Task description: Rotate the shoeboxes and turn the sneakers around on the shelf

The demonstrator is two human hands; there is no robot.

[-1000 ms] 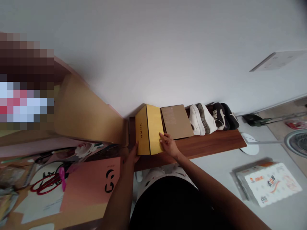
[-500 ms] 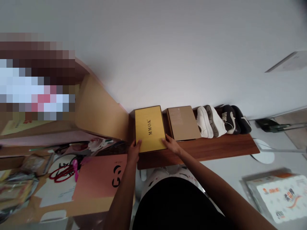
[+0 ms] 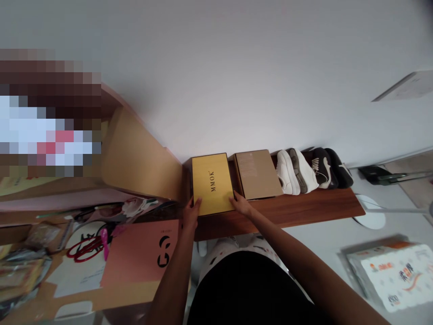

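Note:
A yellow shoebox (image 3: 212, 185) with dark edges and "MMOK" on its lid is at the left end of a brown wooden shelf (image 3: 294, 211). My left hand (image 3: 191, 213) grips its near left corner, thumb on top. At the near right corner my right hand (image 3: 241, 203) closes on the box's side. The undersides of the fingers are hidden. Right of the yellow box, with a narrow gap, lies a plain brown cardboard box (image 3: 259, 174). Beyond it stand a pair of white shoes (image 3: 287, 174) and a pair of black shoes (image 3: 323, 169).
A large cardboard box (image 3: 138, 158) borders the shelf on the left. Below it lie a pink box (image 3: 142, 257) and a red cord (image 3: 83, 250). A tissue pack (image 3: 402, 275) sits on the floor at right, near a dustpan (image 3: 375, 175). A white wall (image 3: 237, 81) rises behind.
The far edge of the yellow box has dropped slightly, and the box lies a little straighter on the shelf. Both hands keep their hold; the view has shifted slightly.

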